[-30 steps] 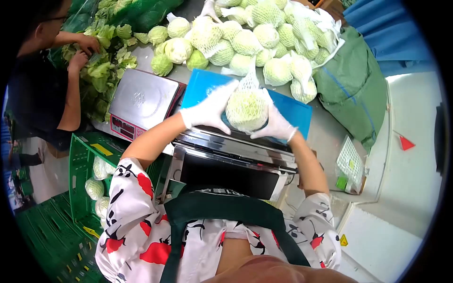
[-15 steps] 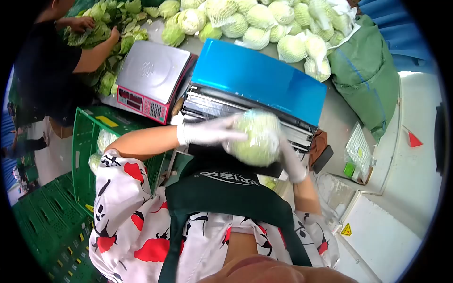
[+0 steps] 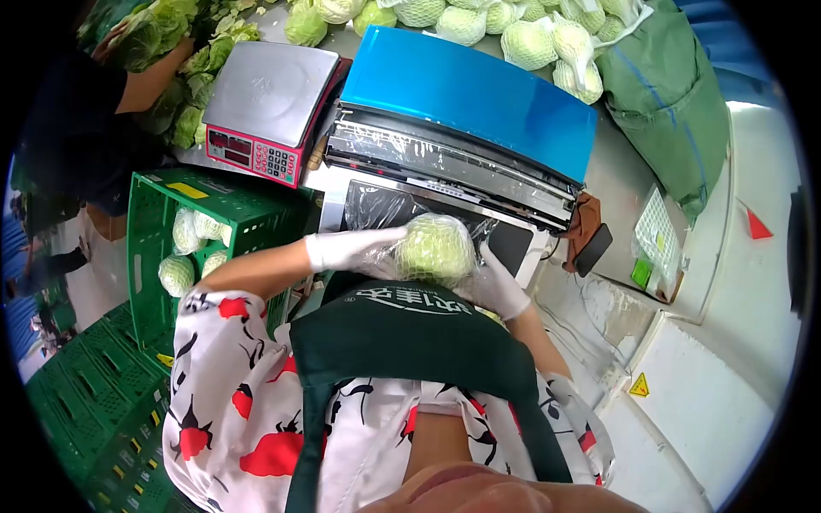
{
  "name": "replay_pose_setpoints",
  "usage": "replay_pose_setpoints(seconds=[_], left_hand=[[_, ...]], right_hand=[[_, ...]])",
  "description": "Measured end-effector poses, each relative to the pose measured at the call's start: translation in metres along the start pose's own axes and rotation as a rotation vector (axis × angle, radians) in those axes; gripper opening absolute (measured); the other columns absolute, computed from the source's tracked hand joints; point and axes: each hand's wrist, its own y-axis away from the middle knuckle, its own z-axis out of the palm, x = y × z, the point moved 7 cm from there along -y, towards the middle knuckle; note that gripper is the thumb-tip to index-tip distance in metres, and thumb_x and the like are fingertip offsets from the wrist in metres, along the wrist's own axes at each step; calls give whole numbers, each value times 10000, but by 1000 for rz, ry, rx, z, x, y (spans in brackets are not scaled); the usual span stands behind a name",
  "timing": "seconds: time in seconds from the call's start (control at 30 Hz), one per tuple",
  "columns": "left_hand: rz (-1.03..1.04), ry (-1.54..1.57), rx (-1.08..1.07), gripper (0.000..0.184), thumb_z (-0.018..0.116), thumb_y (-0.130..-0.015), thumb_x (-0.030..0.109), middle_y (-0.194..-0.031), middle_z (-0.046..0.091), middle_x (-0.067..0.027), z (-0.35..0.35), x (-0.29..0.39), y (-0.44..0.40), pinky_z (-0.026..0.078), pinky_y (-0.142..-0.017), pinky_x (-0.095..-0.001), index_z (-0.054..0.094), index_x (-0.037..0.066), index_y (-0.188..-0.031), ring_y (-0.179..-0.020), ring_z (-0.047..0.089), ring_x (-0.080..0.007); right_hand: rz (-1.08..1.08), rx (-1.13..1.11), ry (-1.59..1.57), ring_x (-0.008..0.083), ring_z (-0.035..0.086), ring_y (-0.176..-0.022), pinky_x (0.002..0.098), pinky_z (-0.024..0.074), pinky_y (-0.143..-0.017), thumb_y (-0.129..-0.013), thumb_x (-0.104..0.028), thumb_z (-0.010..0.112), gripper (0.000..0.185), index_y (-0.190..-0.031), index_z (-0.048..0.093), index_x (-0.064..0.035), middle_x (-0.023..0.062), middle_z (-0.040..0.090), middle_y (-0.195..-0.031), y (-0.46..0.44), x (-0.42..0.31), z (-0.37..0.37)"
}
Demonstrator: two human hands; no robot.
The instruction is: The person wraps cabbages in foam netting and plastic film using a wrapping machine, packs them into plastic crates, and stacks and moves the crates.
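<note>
The counter [image 3: 616, 145] runs across the far side, and the wrapping machine [image 3: 466, 98], with its blue top, sits on it near the middle. At the far right slumps a green sack [image 3: 671, 103]; at the near left stands a green crate [image 3: 154, 278] with wrapped heads inside. The scale [image 3: 269, 94] is just left of the machine, and netted cabbages [image 3: 530, 43] lie beyond it. Clear film [image 3: 376, 205] lies crumpled over the machine's near part. Close to the apron [image 3: 410, 333], a round cabbage [image 3: 434, 248] in shiny film is held between two gloved hands: the left hand [image 3: 363, 250] grips its left side, the right hand [image 3: 494, 286] its right, partly curled. A phone [image 3: 593, 250] rests right of the machine.
</note>
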Motion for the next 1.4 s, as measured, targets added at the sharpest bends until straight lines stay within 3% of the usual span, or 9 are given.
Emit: replay_pose_setpoints(seconds=[0.2,0.47,0.53,0.57,0.83,1.13,1.23,1.33,1.4], left_hand=[[882,-1140,562,443,546,-979,57,-968,719,-129,-6,-18,35,575,-785,-323,487,107,-1415,-791,709,-225],[403,-70,515,304,453,-1061,166,-663,549,25,-69,-70,0,426,-498,-187,547,54,-1328,-519,461,-39],[663,-575,472,280,494,-1042,191,-936,702,-79,-72,-100,-38,541,-822,-280,665,-19,-1111,-873,667,-153],[248,-360,384,281,529,-1017,191,-927,715,-82,-58,-114,-56,543,-842,-308,672,-22,-1131,-867,675,-145],[699,-1502,351,260,571,-915,185,-719,640,-152,-16,-81,-71,551,-592,-456,636,108,-1154,-613,655,-370],[1071,61,394,177,589,-973,134,-668,533,37,47,91,24,406,-591,-201,570,36,-826,-637,463,-5],[1219,-161,913,310,772,-820,108,-836,550,29,39,84,66,400,-616,-198,534,72,-1017,-696,471,-24],[1393,-606,990,538,711,-889,309,-1267,553,-118,33,74,72,394,-1045,-343,527,69,-1334,-1203,500,-169],[1103,-391,457,582,547,-988,426,-1414,504,-129,27,58,55,318,-1121,-359,464,51,-1427,-1335,424,-204]], right_hand=[[-669,655,670,117,635,-727,223,499,-689,-1006,-151,566,203,-1100,638,13,86,687,-849,46,16,-50],[-352,727,95,60,390,-435,242,283,-418,-1050,-300,484,342,-825,588,-65,-31,432,-569,52,39,-81],[-192,730,28,71,407,-463,249,300,-442,-1042,-285,486,316,-844,590,-62,-21,447,-593,21,80,-118],[-140,737,5,77,416,-477,253,309,-454,-1038,-277,487,303,-854,592,-60,-17,455,-606,0,99,-133],[-135,800,30,122,486,-589,284,378,-549,-1007,-213,495,209,-932,600,-49,21,514,-704,-92,117,-183],[-325,631,220,173,565,-715,319,456,-656,-972,-141,504,157,-1019,609,-35,63,581,-815,-91,4,-111],[-393,505,311,189,591,-757,330,481,-692,-961,-117,507,162,-1048,613,-31,77,603,-851,-92,-36,-56],[-453,338,387,206,618,-799,342,507,-728,-949,-93,509,179,-1077,616,-27,91,626,-888,-95,-66,11],[-500,182,409,218,635,-827,349,525,-752,-941,-78,511,196,-1096,618,-24,100,641,-913,-101,-80,50]])
